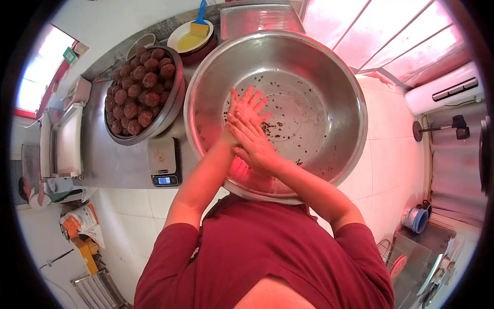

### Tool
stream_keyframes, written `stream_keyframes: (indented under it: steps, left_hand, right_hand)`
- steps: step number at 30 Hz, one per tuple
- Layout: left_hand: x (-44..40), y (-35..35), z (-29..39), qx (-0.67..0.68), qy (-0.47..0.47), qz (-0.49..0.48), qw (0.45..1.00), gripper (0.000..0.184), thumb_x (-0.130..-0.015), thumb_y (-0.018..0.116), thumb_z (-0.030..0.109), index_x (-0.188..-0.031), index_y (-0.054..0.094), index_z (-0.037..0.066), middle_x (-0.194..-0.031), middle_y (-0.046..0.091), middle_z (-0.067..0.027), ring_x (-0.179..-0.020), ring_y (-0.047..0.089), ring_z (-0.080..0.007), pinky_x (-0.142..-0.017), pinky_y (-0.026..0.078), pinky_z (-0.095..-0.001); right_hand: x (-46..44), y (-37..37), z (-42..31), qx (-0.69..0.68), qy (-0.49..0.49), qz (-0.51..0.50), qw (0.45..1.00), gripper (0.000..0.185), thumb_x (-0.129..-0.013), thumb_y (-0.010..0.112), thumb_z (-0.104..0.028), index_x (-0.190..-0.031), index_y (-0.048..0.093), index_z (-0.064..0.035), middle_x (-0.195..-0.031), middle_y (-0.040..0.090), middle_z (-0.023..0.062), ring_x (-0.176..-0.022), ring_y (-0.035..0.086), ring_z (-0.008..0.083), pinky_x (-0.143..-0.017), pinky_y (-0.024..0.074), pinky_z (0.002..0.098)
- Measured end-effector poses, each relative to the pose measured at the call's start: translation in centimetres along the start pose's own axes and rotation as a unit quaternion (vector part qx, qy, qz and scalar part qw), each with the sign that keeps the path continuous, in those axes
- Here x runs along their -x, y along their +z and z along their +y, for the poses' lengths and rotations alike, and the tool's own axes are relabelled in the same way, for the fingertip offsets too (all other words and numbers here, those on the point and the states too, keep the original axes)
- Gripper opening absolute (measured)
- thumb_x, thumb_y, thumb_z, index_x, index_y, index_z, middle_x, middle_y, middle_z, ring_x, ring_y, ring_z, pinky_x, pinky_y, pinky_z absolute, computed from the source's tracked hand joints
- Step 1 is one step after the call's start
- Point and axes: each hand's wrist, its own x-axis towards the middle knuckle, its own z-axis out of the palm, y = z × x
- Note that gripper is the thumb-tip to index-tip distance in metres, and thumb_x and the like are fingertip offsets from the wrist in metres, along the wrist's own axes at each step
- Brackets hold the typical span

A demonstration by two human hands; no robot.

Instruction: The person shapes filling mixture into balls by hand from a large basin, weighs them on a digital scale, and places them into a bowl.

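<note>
Both of my hands are over a large steel basin (350, 103), whose bottom is speckled with small dark crumbs. My left hand (250, 105) has its palm up and its fingers spread, holding nothing. Across its heel and wrist lies my right hand (253, 141), fingers stretched out flat and touching the left. No object shows between them. To the left of the basin, a round metal bowl (177, 98) is heaped with dark brown balls (135, 91). Any residue on the palms is too fine to make out.
A kitchen scale (164, 159) with a lit display sits on the steel counter (105, 159). Behind the brown balls, a bowl (177, 37) of yellow liquid holds a blue-handled brush (199, 20). Beside it lies a metal tray (262, 19). Blue bucket (415, 220) stands at right.
</note>
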Motion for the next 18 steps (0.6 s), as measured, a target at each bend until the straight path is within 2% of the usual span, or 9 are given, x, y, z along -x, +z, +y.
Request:
stream_keyframes:
  steps: [4,8,13,14,16,18]
  left_hand:
    - [1.1,1.6,0.8,-0.053,0.023,-0.024,0.998,0.091,-0.081,0.037,0.076,-0.147,0.017,0.017,-0.154,0.013,-0.0082,-0.139,0.017,-0.0301,-0.104,0.025,-0.0613]
    - [1.8,2.1,-0.6,-0.084,0.036,-0.040,0.995,0.090,-0.082,0.032,0.077,-0.147,0.018,0.017,-0.152,0.018,-0.0094,-0.139,0.019,-0.0286,-0.107,0.023,-0.0574]
    - [4.0,5.1,-1.2,-0.027,-0.074,-0.028,0.996,0.094,-0.082,0.029,0.077,-0.147,0.017,0.011,-0.153,0.017,-0.0089,-0.140,0.019,-0.0263,-0.111,0.015,-0.0515]
    - [4.3,5.9,-1.1,-0.015,-0.095,-0.024,0.995,0.095,-0.082,0.029,0.077,-0.147,0.017,0.009,-0.153,0.017,-0.0088,-0.140,0.019,-0.0259,-0.112,0.014,-0.0504]
    - [4.9,8.1,0.0,-0.124,-0.018,-0.054,0.991,0.095,-0.082,0.032,0.076,-0.147,0.017,0.008,-0.153,0.019,-0.0093,-0.141,0.017,-0.0265,-0.112,0.012,-0.0516]
    - [5.3,9.6,1.0,-0.230,0.059,-0.083,0.968,0.095,-0.083,0.034,0.075,-0.147,0.016,0.006,-0.152,0.022,-0.0098,-0.142,0.014,-0.0272,-0.112,0.011,-0.0529]
  right_hand:
    - [-0.7,0.2,-0.2,0.002,0.001,0.034,0.999,0.062,-0.085,0.058,-0.023,-0.138,0.035,-0.0026,-0.147,0.030,0.0135,-0.138,0.025,0.0302,-0.112,0.0204,0.0479]
    - [-2.8,0.6,1.9,-0.078,0.082,0.085,0.990,0.060,-0.089,0.053,-0.027,-0.140,0.032,-0.0030,-0.146,0.031,0.0167,-0.136,0.028,0.0336,-0.111,0.0217,0.0448]
    - [-2.0,-0.6,9.2,-0.116,0.178,0.068,0.975,0.060,-0.092,0.048,-0.032,-0.143,0.030,-0.0042,-0.146,0.032,0.0174,-0.136,0.029,0.0344,-0.111,0.0235,0.0429]
    - [-1.1,-0.6,10.9,-0.225,0.236,0.084,0.942,0.059,-0.093,0.047,-0.034,-0.142,0.032,-0.0046,-0.146,0.033,0.0166,-0.134,0.031,0.0341,-0.110,0.0255,0.0426]
    - [0.0,-0.6,13.0,-0.432,0.335,0.116,0.829,0.058,-0.094,0.045,-0.039,-0.140,0.036,-0.0054,-0.144,0.036,0.0148,-0.132,0.035,0.0335,-0.108,0.0295,0.0419]
    - [-0.2,-0.8,12.4,-0.505,0.466,0.113,0.718,0.055,-0.093,0.047,-0.041,-0.135,0.042,-0.0055,-0.138,0.044,0.0140,-0.125,0.043,0.0311,-0.103,0.0347,0.0431]
